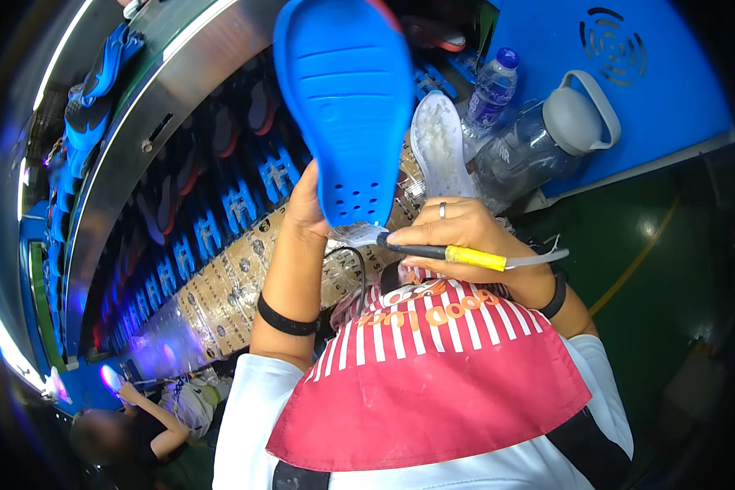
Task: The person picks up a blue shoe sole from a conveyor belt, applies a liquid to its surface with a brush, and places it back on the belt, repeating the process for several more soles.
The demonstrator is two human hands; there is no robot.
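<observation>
My left hand (306, 204) is closed around the heel end of a blue shoe sole (347, 106), holding it up with its toe pointing away from me. Cross grooves mark its front half, and a cluster of small holes sits near the heel. Clear, wrinkled material (355, 234) shows at the heel edge. Between the fingers of my right hand (474, 229) is a pen-shaped applicator (420, 249) with a black shaft, a yellow band and a pale tube at its rear. Its dark tip is at the clear material by the heel; whether they touch is hard to tell.
Beyond my right hand lie a whitish, sole-shaped tray (438, 135), a purple-capped bottle (492, 86) and a grey-lidded jug (539, 143), near a blue surface (653, 114). Leftward runs a rack of blue holders (241, 204) behind a taped cardboard edge (233, 282). Another person (151, 425) works at lower left.
</observation>
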